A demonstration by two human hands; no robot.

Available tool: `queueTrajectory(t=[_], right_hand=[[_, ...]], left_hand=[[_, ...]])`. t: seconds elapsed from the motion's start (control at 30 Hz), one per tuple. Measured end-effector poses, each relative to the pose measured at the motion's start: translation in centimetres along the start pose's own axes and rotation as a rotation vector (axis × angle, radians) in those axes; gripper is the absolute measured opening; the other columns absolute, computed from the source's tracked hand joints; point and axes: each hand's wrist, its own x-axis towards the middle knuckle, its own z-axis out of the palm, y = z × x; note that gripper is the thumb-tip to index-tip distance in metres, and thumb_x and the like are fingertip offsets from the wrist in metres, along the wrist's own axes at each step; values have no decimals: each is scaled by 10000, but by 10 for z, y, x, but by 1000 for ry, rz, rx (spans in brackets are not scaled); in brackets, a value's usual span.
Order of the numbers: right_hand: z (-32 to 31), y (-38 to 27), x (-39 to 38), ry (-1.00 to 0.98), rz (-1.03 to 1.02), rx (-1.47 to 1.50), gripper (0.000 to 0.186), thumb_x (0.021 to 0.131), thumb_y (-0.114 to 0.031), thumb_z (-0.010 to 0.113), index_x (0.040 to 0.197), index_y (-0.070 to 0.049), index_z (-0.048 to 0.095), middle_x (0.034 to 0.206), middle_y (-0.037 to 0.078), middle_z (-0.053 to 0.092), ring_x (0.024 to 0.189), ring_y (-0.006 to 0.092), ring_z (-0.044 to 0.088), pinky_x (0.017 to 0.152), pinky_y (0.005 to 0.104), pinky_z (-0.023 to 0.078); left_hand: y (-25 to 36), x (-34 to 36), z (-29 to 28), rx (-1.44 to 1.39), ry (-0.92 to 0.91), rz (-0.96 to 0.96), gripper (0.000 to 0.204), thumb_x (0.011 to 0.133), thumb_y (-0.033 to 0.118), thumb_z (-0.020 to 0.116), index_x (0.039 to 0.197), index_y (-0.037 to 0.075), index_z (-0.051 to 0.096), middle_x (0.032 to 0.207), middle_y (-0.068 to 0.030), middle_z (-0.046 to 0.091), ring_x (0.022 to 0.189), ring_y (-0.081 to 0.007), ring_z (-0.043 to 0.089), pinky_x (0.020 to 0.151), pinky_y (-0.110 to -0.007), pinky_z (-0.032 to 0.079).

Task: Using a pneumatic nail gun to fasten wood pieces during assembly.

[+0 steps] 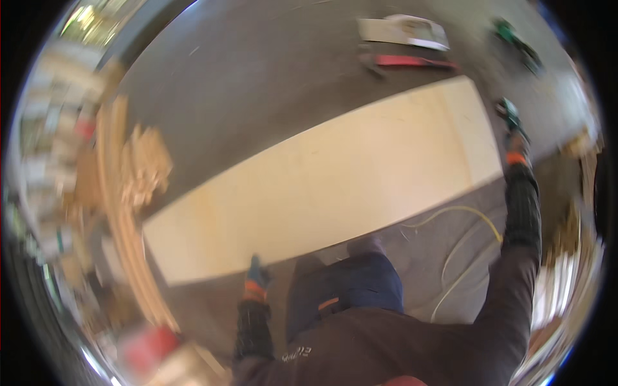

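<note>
A long pale plywood board [322,180] stretches slantwise across the view above a dark floor. My left hand [257,275], in a blue-green and orange glove, grips the board's near long edge towards its left end. My right hand [512,125], in the same kind of glove, is stretched out and holds the board's far right end. Both forearms wear dark sleeves. My knees in blue trousers [351,283] show just below the board. The picture is blurred by motion.
A heap of wood offcuts [147,164] and long timber strips [122,219] lie at the left. On the floor beyond the board are a red tool [412,61], a white flat package [402,29] and a green tool [515,35]. A yellow cable [463,212] loops at the right.
</note>
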Motion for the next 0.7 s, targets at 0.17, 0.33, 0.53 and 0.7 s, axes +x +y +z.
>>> queueTrajectory(t=[0.17,0.33,0.53,0.7], right_hand=[[33,-87,-130,-176,-224,-82,613,1043,-518,494,1402,-22,527,1386,220,591,1211,380,619,1029,453,464],[51,-100,-104,-369,24,182,840,1016,-671,499,1530,-7,469,1511,215,558,1301,376,600,1066,438,509],[50,-63,-123,-481,9,38,602,1047,-499,546,1400,-21,644,1383,178,677,1153,350,692,997,446,555],[17,-10,-176,-539,123,418,637,1019,-476,631,1473,-35,567,1394,153,665,1191,308,673,1052,462,525]], left_hand=[[5,-52,27,37,262,226,490,919,565,762,956,87,660,731,-84,656,566,-233,648,524,-423,550],[0,-35,22,-5,284,149,594,875,594,797,953,13,699,783,-120,708,565,-246,672,554,-436,617],[-22,-42,-3,-235,334,123,620,905,536,784,1102,-45,693,985,-182,739,813,-326,745,627,-472,621],[-47,-28,-31,-593,73,206,570,994,423,709,1284,-62,638,1189,-183,721,960,-320,736,765,-469,623]])
